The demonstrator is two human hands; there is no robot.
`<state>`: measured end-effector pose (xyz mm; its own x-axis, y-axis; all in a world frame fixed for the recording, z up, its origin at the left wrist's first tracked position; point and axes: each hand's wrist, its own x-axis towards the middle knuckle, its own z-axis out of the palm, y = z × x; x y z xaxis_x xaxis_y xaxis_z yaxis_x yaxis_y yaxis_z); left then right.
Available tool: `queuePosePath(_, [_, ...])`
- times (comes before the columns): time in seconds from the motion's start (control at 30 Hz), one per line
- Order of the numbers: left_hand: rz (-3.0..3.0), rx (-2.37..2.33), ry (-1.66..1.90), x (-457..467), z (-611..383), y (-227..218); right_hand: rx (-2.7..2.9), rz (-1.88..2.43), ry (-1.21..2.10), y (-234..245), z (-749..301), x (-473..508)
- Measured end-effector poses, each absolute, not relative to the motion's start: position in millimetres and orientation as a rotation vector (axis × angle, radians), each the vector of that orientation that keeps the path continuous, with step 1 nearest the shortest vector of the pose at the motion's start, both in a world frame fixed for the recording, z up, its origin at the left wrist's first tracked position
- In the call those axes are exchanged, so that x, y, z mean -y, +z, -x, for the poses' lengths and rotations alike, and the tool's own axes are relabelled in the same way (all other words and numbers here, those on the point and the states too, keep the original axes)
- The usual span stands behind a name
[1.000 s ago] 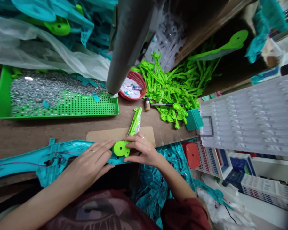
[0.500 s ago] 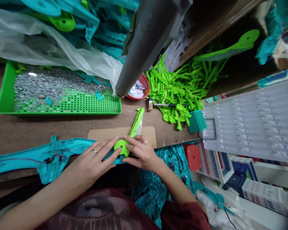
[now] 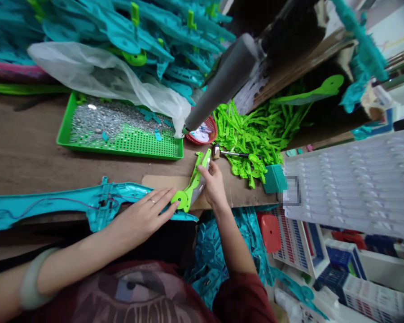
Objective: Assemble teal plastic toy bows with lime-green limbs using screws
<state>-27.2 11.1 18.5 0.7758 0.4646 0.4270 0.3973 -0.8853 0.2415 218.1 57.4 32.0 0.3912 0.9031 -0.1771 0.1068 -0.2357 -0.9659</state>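
Note:
A long turquoise plastic shell [image 3: 63, 201] with a thin wire along it lies across the table's front edge, its hollow side up. On its right end sits a bright green plastic arm with a round end [image 3: 179, 200], and a clear strip runs along the arm's side. My left hand [image 3: 151, 206] holds the round end against the shell, fingertips on the disc. Farther up, my right hand [image 3: 215, 181] grips the arm near its upper end, thumb on the near side; its other fingers are partly hidden. A piece of cardboard [image 3: 161, 181] lies underneath.
A green perforated tray [image 3: 148, 146] of small metal parts stands behind. A hammer [image 3: 234, 153] lies beside a heap of green arms [image 3: 252, 130], near a red basket [image 3: 208, 134] and a grey post [image 3: 218, 85]. Turquoise shells [image 3: 218, 251] are piled below the table edge.
My right hand has moved from the disc up along the green arm and closed on its upper part. The arm's two strips now show spread apart. My left hand stays at the disc.

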Motion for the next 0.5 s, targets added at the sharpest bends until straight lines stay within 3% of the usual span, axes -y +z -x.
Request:
queuePosePath(0.27, [-2.856,-0.654,0.887,-8,32,9,0.719,1.461,1.326,50,-216,-60])
queuePosePath(0.5, [-2.587,-0.760,0.815,-12,17,32,0.809,1.446,1.110,28,-217,-56])
